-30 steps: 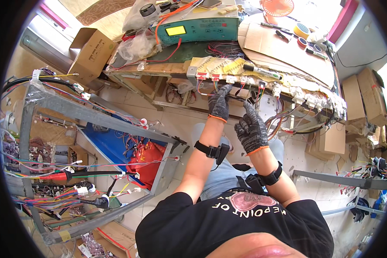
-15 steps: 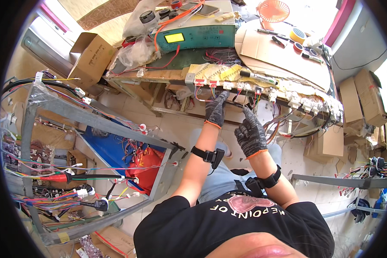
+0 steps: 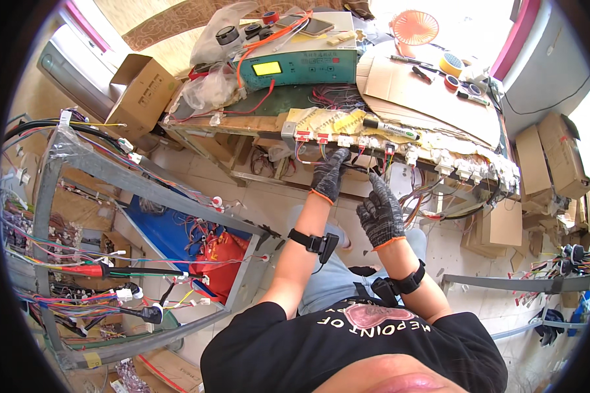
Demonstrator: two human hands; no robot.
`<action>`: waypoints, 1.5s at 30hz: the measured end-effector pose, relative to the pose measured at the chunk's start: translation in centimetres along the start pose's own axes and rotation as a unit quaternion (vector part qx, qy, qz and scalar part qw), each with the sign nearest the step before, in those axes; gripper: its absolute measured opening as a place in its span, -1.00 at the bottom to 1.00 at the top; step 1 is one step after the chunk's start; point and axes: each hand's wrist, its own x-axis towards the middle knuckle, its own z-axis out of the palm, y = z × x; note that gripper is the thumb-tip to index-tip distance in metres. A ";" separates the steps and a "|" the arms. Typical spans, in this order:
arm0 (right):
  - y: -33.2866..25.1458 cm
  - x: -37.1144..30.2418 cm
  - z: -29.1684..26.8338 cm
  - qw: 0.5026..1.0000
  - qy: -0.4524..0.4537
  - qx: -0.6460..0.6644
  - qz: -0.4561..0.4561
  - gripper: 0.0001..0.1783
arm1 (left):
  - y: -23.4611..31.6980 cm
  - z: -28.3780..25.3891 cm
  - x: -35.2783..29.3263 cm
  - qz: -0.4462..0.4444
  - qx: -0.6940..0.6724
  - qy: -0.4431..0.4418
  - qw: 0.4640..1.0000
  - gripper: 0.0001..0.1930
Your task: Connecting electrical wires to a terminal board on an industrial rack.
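My left hand [image 3: 329, 175], in a dark grey knitted glove with an orange cuff, reaches up to the bench's front edge. Its fingers are drawn together at the wires just below a white connector [image 3: 345, 140]; what lies between them is hidden. Lower and to the right, my right hand [image 3: 381, 215] wears a matching glove. Its index finger points up toward the hanging wires, the others are curled, and anything pinched there is too small to make out. Red connectors [image 3: 322, 138] with coloured wires and a black connector [image 3: 390, 149] sit along the same edge.
A teal tester [image 3: 295, 67] with a lit yellow screen stands on the bench, near a black marker [image 3: 391, 128], cardboard sheet [image 3: 406, 85] and orange fan [image 3: 414, 29]. At left, a grey metal frame [image 3: 151, 187] carries wire harnesses. Cardboard boxes [image 3: 549, 154] are stacked right.
The whole view has shifted slightly, with the bench sitting a little lower in it. Both hands keep nearly the same places relative to the connectors.
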 end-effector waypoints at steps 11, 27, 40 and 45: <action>-0.2 0.2 0.1 0.999 0.046 0.012 -0.012 -0.74 | -0.3 1.0 -0.2 0.082 -0.006 0.037 0.996 -0.74; -0.2 -0.4 0.1 0.999 0.034 -0.008 -0.004 -0.66 | -0.9 0.5 0.4 0.073 -0.021 0.026 0.997 -0.76; -0.2 -0.7 0.7 0.999 0.024 0.026 -0.035 -0.82 | -1.2 0.4 0.2 0.072 -0.009 0.042 0.996 -0.83; -0.5 -0.6 0.0 0.998 -0.009 0.040 -0.048 -0.88 | -0.6 0.8 -0.6 0.082 -0.097 0.019 0.992 -0.85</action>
